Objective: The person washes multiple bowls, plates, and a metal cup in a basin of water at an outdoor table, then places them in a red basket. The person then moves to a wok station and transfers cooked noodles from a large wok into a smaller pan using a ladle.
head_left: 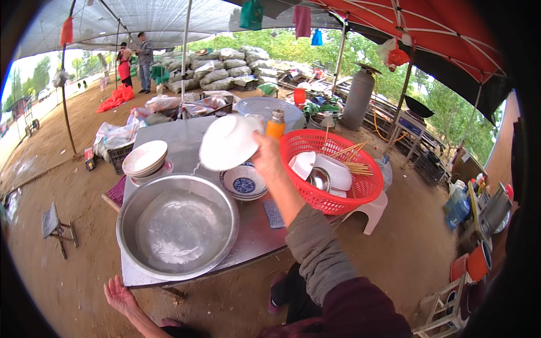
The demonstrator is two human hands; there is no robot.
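My right hand [266,153] grips the rim of a white bowl [228,142], tipped on its side above the table, with a thread of water running off its lower edge. Below it stand blue-patterned bowls [244,185], stacked. A wide metal basin [226,242] of water sits at the table's near left. My left hand [120,296] is held at the table's near left corner, fingers apart, with nothing in it; whether it touches the edge I cannot tell. Behind the basin rests a stack of white bowls [145,159]. A folded blue cloth [274,214] lies right of the patterned bowls.
A red basket [341,201] with white dishes, a metal bowl and chopsticks stands on a stool [375,214] to the right. An orange bottle [276,125] and blue tub [270,107] are behind. A folding stool [56,225] is left. Two people [145,62] stand far off.
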